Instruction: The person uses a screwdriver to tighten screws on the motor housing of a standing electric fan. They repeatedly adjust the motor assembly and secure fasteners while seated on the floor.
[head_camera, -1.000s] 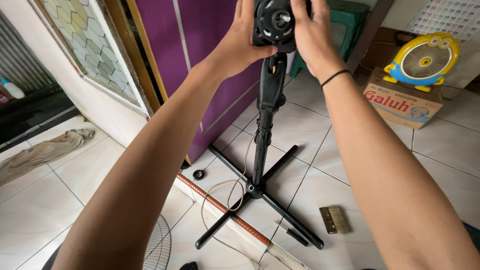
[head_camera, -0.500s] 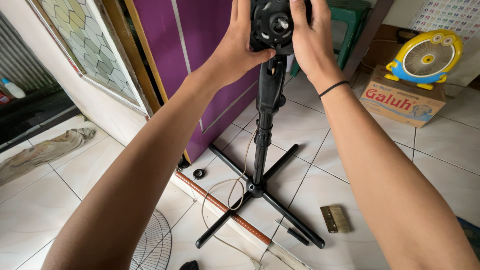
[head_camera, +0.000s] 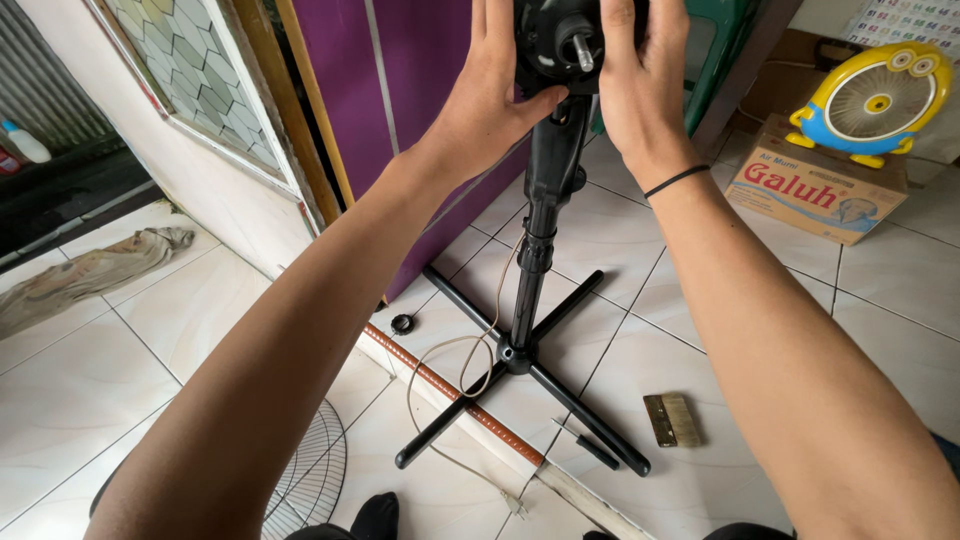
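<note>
Both arms are reaching up. The left hand (head_camera: 490, 100) and right hand (head_camera: 640, 85) are gripping the black fan motor (head_camera: 565, 40) atop its stand (head_camera: 530, 300). A brown cardboard box (head_camera: 815, 190) is sitting far right, under a yellow toy fan (head_camera: 875, 100).

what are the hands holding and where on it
Both hands hold the black fan motor head atop the stand: the left hand grips its left side and underside, the right hand its right side.

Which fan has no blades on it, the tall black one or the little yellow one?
The tall black stand fan held by both hands: only its bare motor shaft sticks out. The small yellow fan on the cardboard box has its grille on.
</note>
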